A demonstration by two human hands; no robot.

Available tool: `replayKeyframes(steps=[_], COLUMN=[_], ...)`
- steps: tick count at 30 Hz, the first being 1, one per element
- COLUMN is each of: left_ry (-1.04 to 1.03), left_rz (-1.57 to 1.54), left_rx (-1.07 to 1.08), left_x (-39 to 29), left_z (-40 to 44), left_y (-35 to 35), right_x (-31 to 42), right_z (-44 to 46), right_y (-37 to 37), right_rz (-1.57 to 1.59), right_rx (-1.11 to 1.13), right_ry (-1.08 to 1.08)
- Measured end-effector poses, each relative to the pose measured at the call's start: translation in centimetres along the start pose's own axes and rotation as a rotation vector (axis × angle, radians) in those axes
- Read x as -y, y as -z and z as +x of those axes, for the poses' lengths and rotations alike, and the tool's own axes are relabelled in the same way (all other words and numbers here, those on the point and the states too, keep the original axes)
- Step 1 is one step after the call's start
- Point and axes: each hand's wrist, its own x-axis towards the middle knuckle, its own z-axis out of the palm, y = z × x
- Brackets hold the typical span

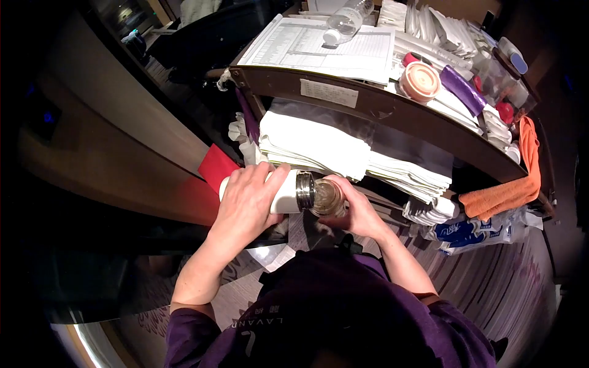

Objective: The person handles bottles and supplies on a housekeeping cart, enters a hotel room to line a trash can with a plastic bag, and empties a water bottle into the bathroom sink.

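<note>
My left hand (245,199) is wrapped round a white flask (285,197) with a shiny threaded metal neck. The flask lies tipped on its side, its mouth pointing right. Against or just beside that mouth is a clear, brownish-looking glass (328,197), gripped by my right hand (356,208). Whether liquid passes between the two cannot be made out. Part of the flask's body is hidden under my left fingers, and the glass's far side is covered by my right fingers.
A brown cart (282,83) stands ahead, with folded white towels (313,144) on its shelf. Printed sheets (288,46), a plastic bottle (345,24) and a pinkish round container (421,81) lie on top. An orange cloth (500,193) hangs right, above a plastic-wrapped pack (472,232).
</note>
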Motion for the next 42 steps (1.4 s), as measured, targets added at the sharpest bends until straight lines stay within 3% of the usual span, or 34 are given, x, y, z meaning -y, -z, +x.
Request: replayKeyframes(steps=[42], left_ry=[-0.099], left_rz=[0.039], left_rx=[-0.016], left_x=[-0.3], left_z=[1.3], left_y=[0.5], right_x=[-0.4], right_z=[-0.2], right_y=[0.5], right_rz=[0.076], right_rx=[-0.007], right_ry=[-0.005])
